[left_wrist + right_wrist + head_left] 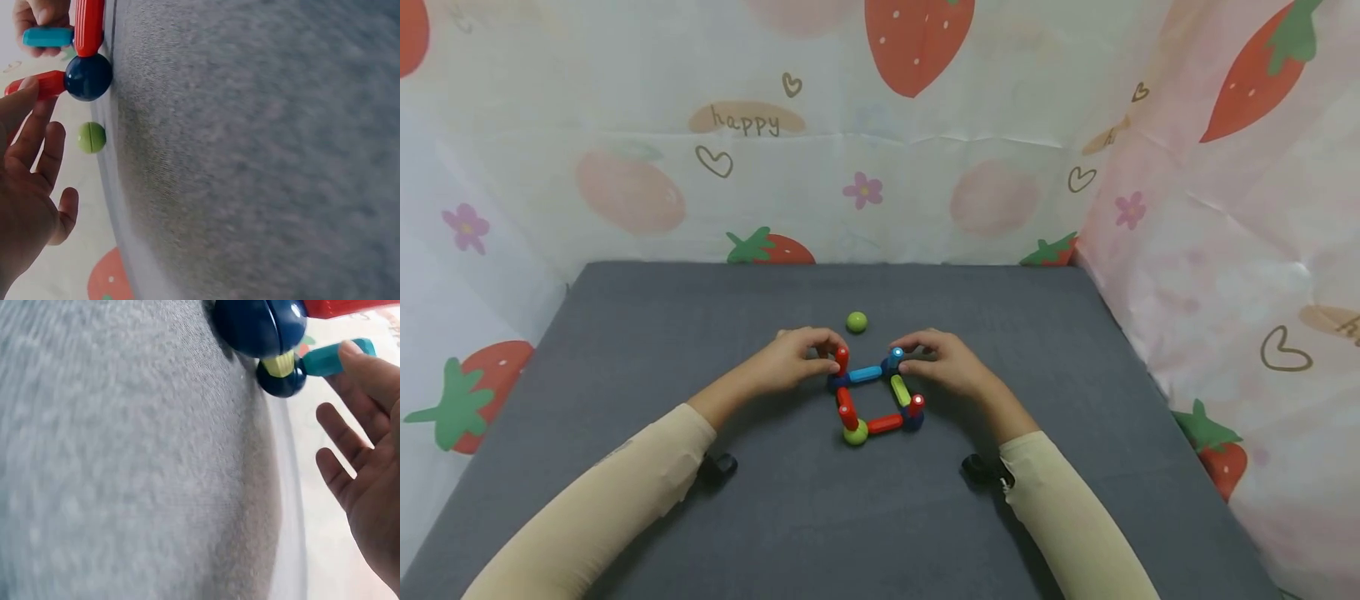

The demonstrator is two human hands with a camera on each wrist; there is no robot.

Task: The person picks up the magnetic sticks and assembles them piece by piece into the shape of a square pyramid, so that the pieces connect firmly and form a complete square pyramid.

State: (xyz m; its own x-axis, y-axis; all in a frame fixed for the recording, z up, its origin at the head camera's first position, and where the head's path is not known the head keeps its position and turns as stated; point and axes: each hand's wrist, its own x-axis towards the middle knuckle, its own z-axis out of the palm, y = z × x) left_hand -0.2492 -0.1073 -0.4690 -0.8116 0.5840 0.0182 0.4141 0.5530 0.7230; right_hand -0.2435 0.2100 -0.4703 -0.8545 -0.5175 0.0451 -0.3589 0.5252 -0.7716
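A square frame of magnetic rods and balls lies on the table. My left hand [793,358] pinches the upright red rod [51,84] on the far-left dark blue ball [89,77]. At the far-right dark blue ball [281,380], my right hand [947,362] pinches the upright blue rod [325,360]. A blue rod [865,374] joins these two balls. The right side is a yellow-green rod [900,390]; red rods form the left and near sides. Other red rods stand on the near-right blue ball [913,419] and near-left green ball [855,433].
A loose green ball [857,322] sits behind the frame. The grey cloth-covered table [850,525] runs back to a strawberry-print curtain [910,167], which also hangs at both sides. A dark wrist mount [718,468] shows below the left sleeve, another [977,469] by the right.
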